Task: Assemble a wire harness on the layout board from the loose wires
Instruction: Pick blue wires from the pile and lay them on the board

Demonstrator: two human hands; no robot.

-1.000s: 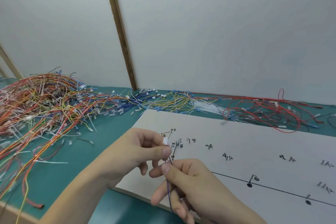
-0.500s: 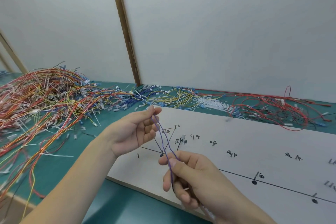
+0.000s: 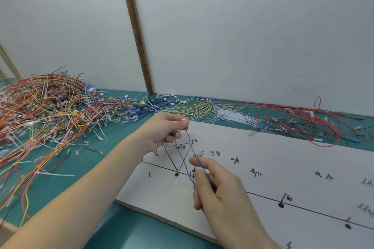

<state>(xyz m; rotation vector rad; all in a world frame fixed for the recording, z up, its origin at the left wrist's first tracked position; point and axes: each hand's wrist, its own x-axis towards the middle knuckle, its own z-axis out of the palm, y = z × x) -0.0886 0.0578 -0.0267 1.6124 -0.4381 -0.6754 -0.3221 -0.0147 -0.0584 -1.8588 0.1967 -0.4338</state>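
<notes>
Both hands have drawn further apart since half a second ago, the left hand [image 3: 162, 133] now higher and farther from the body, so the purple wire [image 3: 191, 154] runs as a longer span between them. Left fingers [image 3: 183, 123] are curled, thumb and forefinger pinching the wire's upper end (a small pale terminal seems to sit there, though it is too blurred to be sure). The right hand [image 3: 217, 190] pinches the lower part between thumb and forefinger, its other fingers curled below; the wire looks doubled, two strands leading down into that grip.

Beneath the hands lies the white board [image 3: 283, 159], with black route lines, dots, handwritten labels and a few small pegs. The wire hangs in the air above its left end, over the drawn triangle, not laid on any line.

Beyond, on the green desk [image 3: 85, 168], the loose wires [image 3: 50, 107] are heaped at left and strung along the back wall to the right.

By my reading the job has barely begun: no wire lies along a route that I can see, and nearly the whole stock waits unsorted. This strand has yet to be placed.
</notes>
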